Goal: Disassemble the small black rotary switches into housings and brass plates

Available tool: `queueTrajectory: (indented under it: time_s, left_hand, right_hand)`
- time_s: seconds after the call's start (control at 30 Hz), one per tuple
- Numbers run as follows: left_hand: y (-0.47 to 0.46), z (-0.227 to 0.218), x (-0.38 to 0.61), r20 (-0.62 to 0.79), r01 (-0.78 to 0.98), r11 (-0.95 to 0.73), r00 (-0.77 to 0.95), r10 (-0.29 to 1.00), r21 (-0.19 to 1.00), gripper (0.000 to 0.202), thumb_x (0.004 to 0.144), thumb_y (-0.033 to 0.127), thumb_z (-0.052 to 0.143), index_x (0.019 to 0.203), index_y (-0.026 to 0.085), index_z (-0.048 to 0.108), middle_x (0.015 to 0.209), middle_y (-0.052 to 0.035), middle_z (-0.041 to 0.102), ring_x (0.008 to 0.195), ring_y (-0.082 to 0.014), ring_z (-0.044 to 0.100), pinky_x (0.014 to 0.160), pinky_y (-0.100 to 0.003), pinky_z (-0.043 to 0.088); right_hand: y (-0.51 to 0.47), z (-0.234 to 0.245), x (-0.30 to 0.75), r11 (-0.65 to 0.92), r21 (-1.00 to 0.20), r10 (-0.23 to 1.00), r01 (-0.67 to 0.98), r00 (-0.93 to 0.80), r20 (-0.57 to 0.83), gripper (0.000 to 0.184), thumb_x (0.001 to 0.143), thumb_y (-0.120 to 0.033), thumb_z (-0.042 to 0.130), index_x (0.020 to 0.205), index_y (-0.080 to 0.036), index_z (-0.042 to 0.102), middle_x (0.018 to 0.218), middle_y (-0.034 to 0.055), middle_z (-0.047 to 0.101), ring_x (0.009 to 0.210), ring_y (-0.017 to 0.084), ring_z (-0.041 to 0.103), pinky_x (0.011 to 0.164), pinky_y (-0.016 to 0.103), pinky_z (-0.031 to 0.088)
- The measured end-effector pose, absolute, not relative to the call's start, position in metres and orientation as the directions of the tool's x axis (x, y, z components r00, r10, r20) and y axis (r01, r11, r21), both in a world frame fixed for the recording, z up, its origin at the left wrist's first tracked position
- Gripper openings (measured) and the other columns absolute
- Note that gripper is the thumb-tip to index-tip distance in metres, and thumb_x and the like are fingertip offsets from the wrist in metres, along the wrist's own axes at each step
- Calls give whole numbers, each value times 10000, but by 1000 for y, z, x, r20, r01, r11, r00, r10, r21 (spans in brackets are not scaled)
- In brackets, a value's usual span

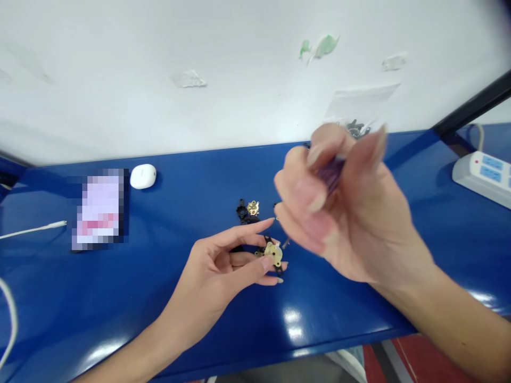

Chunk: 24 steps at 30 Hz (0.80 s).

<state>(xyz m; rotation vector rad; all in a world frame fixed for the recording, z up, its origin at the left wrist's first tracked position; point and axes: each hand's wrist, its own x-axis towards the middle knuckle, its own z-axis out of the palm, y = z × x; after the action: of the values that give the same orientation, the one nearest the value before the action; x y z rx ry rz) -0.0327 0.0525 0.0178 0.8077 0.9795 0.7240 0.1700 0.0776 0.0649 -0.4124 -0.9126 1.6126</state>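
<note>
Between the thumb and fingers of my left hand (pixel 223 266) is a small pale-brass plate with holes (pixel 274 254), seated on a black bracket (pixel 278 270). My right hand (pixel 343 213), large and blurred near the camera, is closed around a dark purple screwdriver (pixel 332 173). Most of its handle is hidden by the fingers. A thin metal tip (pixel 286 243) shows below the right hand, close beside the plate; whether it touches cannot be made out. Just beyond my left hand lie a small gold-coloured part (pixel 253 207) and black plastic parts (pixel 241 211) on the table.
The blue table (pixel 191 197) meets a white wall. On the left are a blurred-out phone (pixel 99 210), a white earbud case (pixel 143 176) and a white cable (pixel 35 229). A clear bag (pixel 359 103) with black parts leans at the back; a power strip (pixel 485 173) sits right.
</note>
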Motion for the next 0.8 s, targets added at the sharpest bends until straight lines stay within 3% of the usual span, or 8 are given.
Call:
queueTrajectory:
  time_s: [0.1,0.23,0.4,0.5,0.6,0.7,0.8]
  left_hand:
    - [53,20,-32,-407,-162,501,400,821,850,433,902,223,1019,1317,289,914,1056,-33,900,970,-243,900,825,-320,790]
    - [53,21,-33,-402,-153,502,424,811,851,445,926,226,1002,1355,287,898,1040,-44,920,1013,-226,897,866,-268,762]
    - [54,18,-36,-383,-149,479,419,823,865,400,899,221,1028,1280,279,920,1016,-45,934,917,-167,870,871,-220,722]
    - [55,15,-39,-366,-148,452,396,842,880,322,895,233,1036,1198,263,931,977,-37,931,881,-151,863,879,-205,704]
    - [56,14,-40,-357,-174,435,353,865,883,285,879,208,1043,1136,248,926,982,-34,933,911,-171,878,895,-221,708]
    - [57,15,-39,-337,-214,414,320,885,885,292,846,122,1045,1085,240,926,1025,-13,934,912,-164,880,897,-218,718]
    - [57,15,-39,-319,-243,400,313,895,884,279,845,84,1035,1050,241,928,1054,-3,937,935,-168,891,914,-230,734]
  right_hand:
    - [79,71,179,43,-780,976,-624,-139,166,287,1160,-347,709,905,-231,771,762,-39,668,509,81,506,392,183,424]
    - [79,56,195,46,-888,976,-458,-167,137,210,1111,-346,792,930,-242,770,746,-30,650,532,83,429,411,208,308]
    - [75,30,206,-86,-971,943,-224,-334,-6,213,1110,-348,793,958,-235,696,771,-38,698,547,76,437,488,226,357]
    - [71,26,210,-68,-997,933,-24,-355,-55,183,1057,-354,857,974,-235,744,782,-40,678,601,89,454,510,230,358]
    - [68,22,214,56,-990,940,126,-340,10,190,974,-331,938,1111,-263,825,833,-40,669,612,93,442,508,245,357]
    - [65,17,214,273,-936,928,223,-319,195,215,954,-312,955,1141,-284,852,962,-23,713,573,73,403,477,261,350]
    - [62,12,212,483,-811,862,332,-342,373,185,1017,-277,896,1197,-272,856,1078,21,753,651,93,559,529,265,469]
